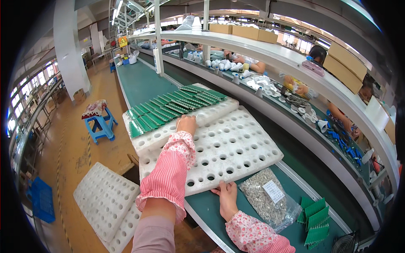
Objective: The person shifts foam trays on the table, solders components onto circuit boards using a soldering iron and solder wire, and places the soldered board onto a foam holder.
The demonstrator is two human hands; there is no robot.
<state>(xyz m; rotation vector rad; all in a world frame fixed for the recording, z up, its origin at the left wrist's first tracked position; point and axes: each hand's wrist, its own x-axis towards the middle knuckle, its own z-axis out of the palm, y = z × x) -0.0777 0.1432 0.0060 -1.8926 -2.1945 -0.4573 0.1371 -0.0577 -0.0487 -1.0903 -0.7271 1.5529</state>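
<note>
My left hand (186, 125) is closed at the front edge of the upper white foam board (158, 135). Its curled fingers hide whatever may be in them. Rows of green circuit boards (175, 103) lie overlapping on top of that foam board, just beyond the hand. Underneath sits a lower white foam board (225, 145) with many round holes, its near part uncovered. At its near edge, my right hand (228, 197) grips the rim, thumb on top. Beside the right hand lies a clear plastic bag (265, 198) filled with small pale parts, with a white label on it.
Several loose green circuit boards (315, 219) lie at the right on the green conveyor belt (141, 82). More holed foam boards (105, 198) are stacked low at the left. A blue stool (100, 124) stands on the floor. Across the line, people work behind a long shelf (253, 47).
</note>
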